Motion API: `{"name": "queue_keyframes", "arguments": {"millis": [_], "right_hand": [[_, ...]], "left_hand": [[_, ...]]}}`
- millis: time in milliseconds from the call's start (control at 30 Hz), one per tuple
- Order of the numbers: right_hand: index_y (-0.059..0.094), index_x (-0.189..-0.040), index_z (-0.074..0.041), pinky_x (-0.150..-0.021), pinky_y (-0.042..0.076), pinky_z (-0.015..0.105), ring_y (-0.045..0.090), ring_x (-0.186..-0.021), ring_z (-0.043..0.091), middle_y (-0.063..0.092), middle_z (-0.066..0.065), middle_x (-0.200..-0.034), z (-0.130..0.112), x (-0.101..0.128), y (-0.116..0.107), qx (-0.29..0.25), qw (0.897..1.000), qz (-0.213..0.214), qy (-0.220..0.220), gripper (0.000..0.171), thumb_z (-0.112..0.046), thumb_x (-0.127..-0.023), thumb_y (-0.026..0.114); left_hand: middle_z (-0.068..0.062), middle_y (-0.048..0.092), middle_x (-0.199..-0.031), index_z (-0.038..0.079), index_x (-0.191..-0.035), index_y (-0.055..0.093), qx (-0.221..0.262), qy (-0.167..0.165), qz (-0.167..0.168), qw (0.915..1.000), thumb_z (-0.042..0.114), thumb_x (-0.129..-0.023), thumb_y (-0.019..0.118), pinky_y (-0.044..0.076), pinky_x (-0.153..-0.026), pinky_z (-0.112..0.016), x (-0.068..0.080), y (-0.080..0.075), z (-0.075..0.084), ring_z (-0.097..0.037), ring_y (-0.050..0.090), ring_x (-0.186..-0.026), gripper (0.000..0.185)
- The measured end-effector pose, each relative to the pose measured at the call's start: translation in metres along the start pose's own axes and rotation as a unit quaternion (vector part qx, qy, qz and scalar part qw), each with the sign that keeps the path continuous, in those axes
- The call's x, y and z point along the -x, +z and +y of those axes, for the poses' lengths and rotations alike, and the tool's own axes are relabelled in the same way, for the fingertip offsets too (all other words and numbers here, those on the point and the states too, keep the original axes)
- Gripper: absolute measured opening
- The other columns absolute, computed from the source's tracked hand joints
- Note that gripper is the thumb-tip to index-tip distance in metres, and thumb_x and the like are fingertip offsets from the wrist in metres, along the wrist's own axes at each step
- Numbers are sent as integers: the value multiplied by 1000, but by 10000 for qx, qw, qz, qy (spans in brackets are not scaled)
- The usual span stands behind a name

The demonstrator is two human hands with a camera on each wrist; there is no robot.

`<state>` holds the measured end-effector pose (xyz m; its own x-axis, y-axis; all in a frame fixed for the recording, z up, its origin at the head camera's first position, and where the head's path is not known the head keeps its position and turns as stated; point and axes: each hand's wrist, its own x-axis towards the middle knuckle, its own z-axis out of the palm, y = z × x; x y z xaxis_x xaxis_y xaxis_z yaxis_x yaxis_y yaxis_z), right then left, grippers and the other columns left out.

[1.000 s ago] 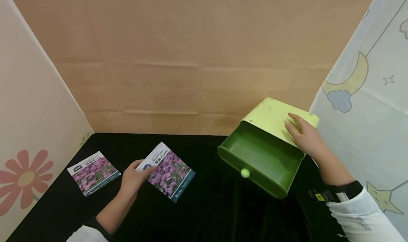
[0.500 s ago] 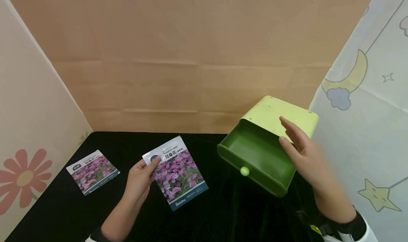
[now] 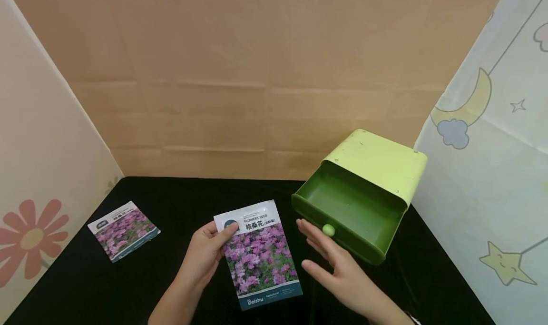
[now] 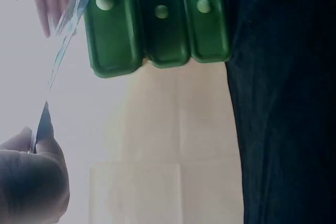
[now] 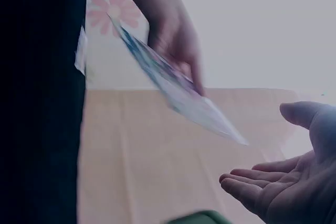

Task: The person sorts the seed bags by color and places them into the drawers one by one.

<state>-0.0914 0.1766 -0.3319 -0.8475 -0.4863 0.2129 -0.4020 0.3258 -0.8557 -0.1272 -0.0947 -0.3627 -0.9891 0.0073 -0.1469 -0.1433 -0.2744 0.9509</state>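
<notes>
My left hand (image 3: 203,251) pinches a flower seed packet (image 3: 265,260) at its upper left corner, thumb across the printed front. The packet shows pink-purple flowers, a white top and a blue bottom band; in the right wrist view its thin edge (image 5: 163,85) is seen. My right hand (image 3: 342,272), fingers extended and thumb apart, is between the packet and a small green drawer cabinet (image 3: 381,156). Its top drawer (image 3: 355,220) is pulled out with nothing inside. The right fingertips overlap the drawer front near its round light-green knob (image 3: 328,230).
A second, similar seed packet (image 3: 125,232) lies flat on the black cloth-covered table (image 3: 128,291) at left. In the left wrist view the cabinet shows two more knobbed drawers (image 4: 165,40) below the pulled-out one. Brown paper (image 3: 222,77) and printed white sheets (image 3: 505,172) surround the table.
The left hand has carried the packet rightward and turned it more upright. The right hand has left the cabinet top and come down and left to the drawer's front.
</notes>
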Motion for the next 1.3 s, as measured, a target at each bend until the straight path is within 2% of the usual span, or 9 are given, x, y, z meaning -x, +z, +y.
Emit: {"name": "queue_keyframes", "arguments": {"millis": [100,167,233,300,400,567,867,1133,1300], "right_hand": [[22,-154,-18,-110,35,18,34,-142,21,29,12,-158,9,-1,12,-426,9965,-389,597,61,-23,-101,52],[21,-154,-9,-110,40,27,35,-141,34,30,19,-156,15,-2,17,-665,9916,-613,929,63,-26,-102,51],[23,-152,0,-105,46,33,41,-136,39,35,25,-151,21,-4,21,-945,9853,-757,1202,64,-28,-101,51],[28,-149,5,-98,52,36,52,-127,37,44,29,-144,27,-5,23,-1200,9803,-833,1330,62,-28,-101,51],[40,-142,5,-86,57,28,65,-108,24,59,25,-128,33,-6,25,-1482,9743,-908,1431,55,-28,-100,53],[55,-130,2,-77,56,21,68,-91,12,70,15,-109,40,-3,28,-1700,9665,-949,1671,42,-27,-99,55],[58,-117,4,-76,56,22,69,-87,12,70,18,-102,48,3,32,-1996,9597,-1060,1672,32,-23,-100,54],[53,-129,6,-83,58,29,70,-96,20,71,19,-107,46,1,29,-2394,9469,-945,1925,41,-22,-99,55],[46,-136,9,-85,57,27,70,-93,16,71,17,-105,44,3,24,-2532,9443,-843,1926,48,-22,-100,54]], "left_hand": [[-13,72,-108,-11,-125,54,5,0,-138,9999,9,-94,60,59,-80,-25,4,4,1,-15,72,-90,37],[-13,72,-109,-11,-127,52,33,-8,-265,9996,9,-95,58,58,-81,-25,6,4,1,-14,72,-91,38],[-13,71,-111,-12,-129,49,54,-34,-394,9992,10,-97,57,58,-82,-24,7,4,0,-13,72,-92,40],[-13,70,-113,-12,-131,47,42,-56,-497,9987,12,-97,56,57,-84,-24,7,3,-1,-12,71,-93,42],[-13,70,-114,-12,-131,46,26,-86,-527,9986,13,-97,56,57,-84,-24,7,2,-4,-12,71,-93,44],[-14,70,-114,-13,-131,46,27,-154,-601,9981,14,-96,58,57,-86,-25,7,2,-11,-13,71,-94,46],[-16,69,-115,-12,-131,46,-126,-240,-716,9971,18,-96,60,57,-85,-26,6,2,-17,-14,72,-94,48],[-12,71,-113,-11,-132,47,-165,-275,-757,9966,22,-98,57,58,-82,-23,3,3,-15,-12,72,-90,49],[-9,71,-110,-10,-134,47,-170,-296,-708,9969,26,-99,55,58,-79,-24,2,2,-15,-13,71,-90,50]]}}
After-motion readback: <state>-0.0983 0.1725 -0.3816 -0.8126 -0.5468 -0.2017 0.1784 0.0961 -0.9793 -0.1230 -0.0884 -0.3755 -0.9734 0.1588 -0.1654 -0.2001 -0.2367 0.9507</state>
